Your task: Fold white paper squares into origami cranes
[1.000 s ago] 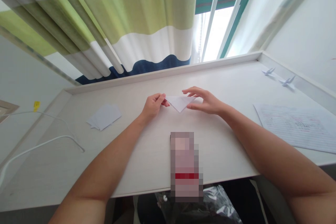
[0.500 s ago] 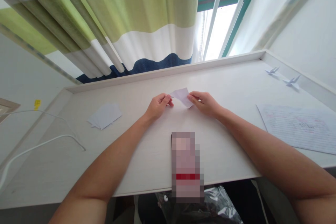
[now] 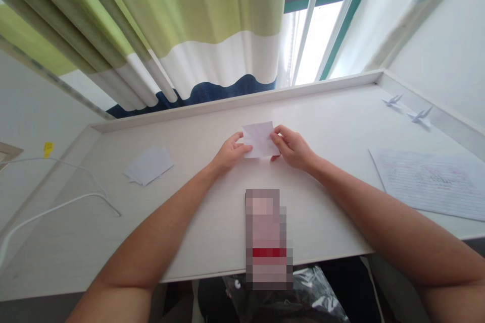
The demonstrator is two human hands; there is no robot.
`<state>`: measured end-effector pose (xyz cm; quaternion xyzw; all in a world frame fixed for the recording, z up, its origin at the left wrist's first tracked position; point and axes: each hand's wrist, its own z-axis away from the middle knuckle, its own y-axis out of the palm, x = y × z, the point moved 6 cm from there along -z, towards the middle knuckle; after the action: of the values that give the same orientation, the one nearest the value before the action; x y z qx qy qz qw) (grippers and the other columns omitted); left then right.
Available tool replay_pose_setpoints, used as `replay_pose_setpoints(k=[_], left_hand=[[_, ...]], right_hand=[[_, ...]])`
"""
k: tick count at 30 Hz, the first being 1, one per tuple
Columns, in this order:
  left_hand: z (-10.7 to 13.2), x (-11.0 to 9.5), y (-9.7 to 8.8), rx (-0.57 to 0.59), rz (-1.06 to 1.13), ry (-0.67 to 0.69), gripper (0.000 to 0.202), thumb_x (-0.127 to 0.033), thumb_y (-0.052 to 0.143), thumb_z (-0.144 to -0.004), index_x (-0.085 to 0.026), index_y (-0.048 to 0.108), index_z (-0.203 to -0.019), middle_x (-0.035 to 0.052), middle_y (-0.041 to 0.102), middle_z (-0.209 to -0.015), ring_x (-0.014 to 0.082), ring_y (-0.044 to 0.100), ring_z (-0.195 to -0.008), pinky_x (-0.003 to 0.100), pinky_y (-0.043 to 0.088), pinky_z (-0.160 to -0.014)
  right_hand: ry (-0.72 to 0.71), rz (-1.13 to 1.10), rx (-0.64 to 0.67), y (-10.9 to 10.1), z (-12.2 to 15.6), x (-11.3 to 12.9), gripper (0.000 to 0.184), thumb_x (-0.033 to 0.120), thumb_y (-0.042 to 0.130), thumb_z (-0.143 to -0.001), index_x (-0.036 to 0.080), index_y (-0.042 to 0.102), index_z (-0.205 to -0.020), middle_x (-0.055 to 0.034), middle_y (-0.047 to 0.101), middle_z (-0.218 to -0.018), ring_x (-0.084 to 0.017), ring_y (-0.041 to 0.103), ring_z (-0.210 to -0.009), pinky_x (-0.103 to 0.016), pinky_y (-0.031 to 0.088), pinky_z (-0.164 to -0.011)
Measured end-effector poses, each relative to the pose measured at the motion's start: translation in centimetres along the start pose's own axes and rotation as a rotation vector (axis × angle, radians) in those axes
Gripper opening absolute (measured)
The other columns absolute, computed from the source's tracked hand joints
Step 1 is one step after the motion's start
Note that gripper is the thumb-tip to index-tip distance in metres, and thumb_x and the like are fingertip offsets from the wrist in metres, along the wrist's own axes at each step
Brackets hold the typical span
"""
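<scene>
A small white sheet of paper (image 3: 259,140) is held up just above the middle of the desk, opened out nearly flat, with faint creases on it. My right hand (image 3: 293,147) pinches its right edge, thumb in front and some fingers behind. At the opposite edge, my left hand (image 3: 230,152) has its thumb at the lower left corner and its fingers partly behind the paper. On the desk to the left lies a fanned stack of similar white paper squares (image 3: 153,165).
Two folded paper figures (image 3: 420,114) stand at the far right. A lined, written sheet (image 3: 432,181) lies right of my forearm. A pixelated, phone-shaped object (image 3: 267,232) overhangs the front edge, above a clear plastic bag (image 3: 318,295). A white cable (image 3: 56,207) crosses the left side.
The paper, bent and twisted between my hands before, now faces me almost flat. My left hand has turned, its fingers more spread along the edge.
</scene>
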<state>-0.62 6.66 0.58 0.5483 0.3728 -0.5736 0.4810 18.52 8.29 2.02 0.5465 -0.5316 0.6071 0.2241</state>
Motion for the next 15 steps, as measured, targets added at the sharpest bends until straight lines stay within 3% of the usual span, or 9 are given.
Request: replay_pose_setpoints(k=[4, 9, 12, 15], left_hand=[[0.0, -0.1, -0.1, 0.017, 0.003, 0.059, 0.051, -0.048, 0.090, -0.077, -0.013, 0.074, -0.110, 0.0134, 0.085, -0.101, 0.0288, 0.082, -0.093, 0.041, 0.062, -0.088], [-0.1, 0.3, -0.2, 0.015, -0.006, 0.066, 0.055, -0.052, 0.092, -0.077, -0.013, 0.076, -0.112, 0.0125, 0.085, -0.097, 0.0285, 0.082, -0.086, 0.042, 0.064, -0.086], [0.0, 0.3, -0.1, 0.026, -0.023, 0.066, 0.056, -0.052, 0.091, -0.078, -0.012, 0.076, -0.114, 0.0128, 0.085, -0.099, 0.0286, 0.082, -0.089, 0.042, 0.065, -0.086], [0.0, 0.2, 0.0, 0.038, -0.028, 0.063, 0.055, -0.050, 0.090, -0.079, -0.012, 0.077, -0.117, 0.0127, 0.085, -0.097, 0.0281, 0.082, -0.087, 0.041, 0.065, -0.085]], right_hand=[[0.110, -0.244, -0.005, 0.6, -0.3, -1.1, 0.051, 0.077, 0.061, -0.097, 0.028, 0.049, -0.100, 0.0049, 0.058, -0.062, -0.019, 0.064, -0.055, -0.037, 0.058, -0.055], [0.170, -0.341, -0.076, -0.2, -0.8, -2.1, 0.050, 0.065, 0.082, -0.085, 0.026, 0.052, -0.094, 0.0022, 0.067, -0.066, -0.017, 0.065, -0.057, -0.035, 0.059, -0.056], [0.145, -0.369, -0.007, 0.0, -0.8, -1.9, 0.048, 0.056, 0.090, -0.078, 0.023, 0.061, -0.097, -0.0027, 0.076, -0.079, -0.018, 0.069, -0.066, -0.033, 0.058, -0.057], [0.132, -0.356, 0.029, 0.3, -0.7, -1.6, 0.040, 0.050, 0.088, -0.081, 0.019, 0.070, -0.100, -0.0069, 0.078, -0.083, -0.020, 0.070, -0.070, -0.032, 0.056, -0.056]])
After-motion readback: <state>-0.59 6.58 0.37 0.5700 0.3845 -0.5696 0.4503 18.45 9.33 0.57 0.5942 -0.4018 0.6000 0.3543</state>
